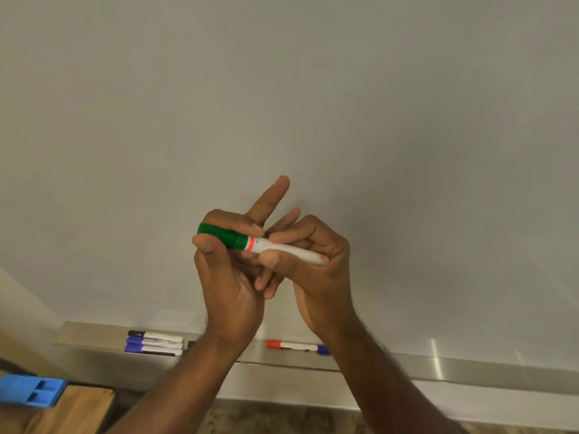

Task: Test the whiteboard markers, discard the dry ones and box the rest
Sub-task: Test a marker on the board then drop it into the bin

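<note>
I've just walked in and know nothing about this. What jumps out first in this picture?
Two hands meet mid-frame before a blank grey-white whiteboard: the left hand grips the green cap of a white-barrelled marker, and the right hand holds its barrel. Below, on the metal tray, lie three dark- and blue-capped markers at left and a red-capped marker nearer the middle.

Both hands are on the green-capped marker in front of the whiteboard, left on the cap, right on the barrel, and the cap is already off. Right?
Not quite. In the head view the green cap is still seated on the marker. The left hand grips the cap and the right hand holds the white barrel, in front of the whiteboard.
</note>
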A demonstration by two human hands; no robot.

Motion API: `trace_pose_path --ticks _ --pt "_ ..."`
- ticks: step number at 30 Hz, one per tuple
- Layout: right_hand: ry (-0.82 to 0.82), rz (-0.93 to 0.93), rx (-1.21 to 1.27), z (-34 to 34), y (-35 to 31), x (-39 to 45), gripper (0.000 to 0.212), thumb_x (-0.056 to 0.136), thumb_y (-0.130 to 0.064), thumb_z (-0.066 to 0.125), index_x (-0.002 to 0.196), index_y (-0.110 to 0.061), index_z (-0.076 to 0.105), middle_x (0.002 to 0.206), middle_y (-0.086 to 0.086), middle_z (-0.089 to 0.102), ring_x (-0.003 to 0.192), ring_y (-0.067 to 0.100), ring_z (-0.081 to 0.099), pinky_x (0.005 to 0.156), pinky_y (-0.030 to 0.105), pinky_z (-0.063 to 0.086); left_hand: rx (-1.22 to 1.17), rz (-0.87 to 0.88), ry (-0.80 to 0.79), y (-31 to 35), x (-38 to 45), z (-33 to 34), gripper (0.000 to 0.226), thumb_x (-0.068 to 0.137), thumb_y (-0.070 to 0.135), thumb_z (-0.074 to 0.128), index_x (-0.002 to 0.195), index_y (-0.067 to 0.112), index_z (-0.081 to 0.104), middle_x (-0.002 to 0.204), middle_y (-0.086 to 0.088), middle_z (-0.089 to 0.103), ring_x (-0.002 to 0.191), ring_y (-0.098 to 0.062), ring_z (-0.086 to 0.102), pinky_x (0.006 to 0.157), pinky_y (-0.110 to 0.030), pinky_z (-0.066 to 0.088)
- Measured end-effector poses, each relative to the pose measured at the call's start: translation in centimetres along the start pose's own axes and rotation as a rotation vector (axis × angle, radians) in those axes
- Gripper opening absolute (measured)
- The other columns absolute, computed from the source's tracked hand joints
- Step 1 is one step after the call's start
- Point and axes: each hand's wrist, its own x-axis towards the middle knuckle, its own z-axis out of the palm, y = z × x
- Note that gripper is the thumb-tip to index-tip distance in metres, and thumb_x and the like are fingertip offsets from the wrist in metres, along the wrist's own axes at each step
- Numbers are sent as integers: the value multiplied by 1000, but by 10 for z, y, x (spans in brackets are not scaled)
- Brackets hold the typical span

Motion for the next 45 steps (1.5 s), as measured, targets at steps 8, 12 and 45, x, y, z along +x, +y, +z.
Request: trace_pose_path --ticks 8,12,45 --pt "86 -52 62 -66 -30 -39 13 81 -34 81 92 -33 76 84 -1 78 53 16 70 50 26 57 -7 6 -33 -44 -37 66 51 83 76 56 72 27 68 53 -32 34 38 -32 51 39 -36 45" --pt "9 -52 116 -102 -42 -47 26 84 -28 80 101 -10 74 83 13 77 52 15 70 46 23 54 -128 16 -165 -60 -47 95 57 93 67 46 75 15 61 53 -25 37 30 -18 37 33 -21 35" --pt "300 229 -282 -299 -67 -140 25 104 -23 54 120 -12 70 91 16 75 60 24 63 49 27 49 558 -499 -398 -186 -52 138 41 108 30 38 99 9 73 87 -9 79 81 -25 75 76 -40 60"
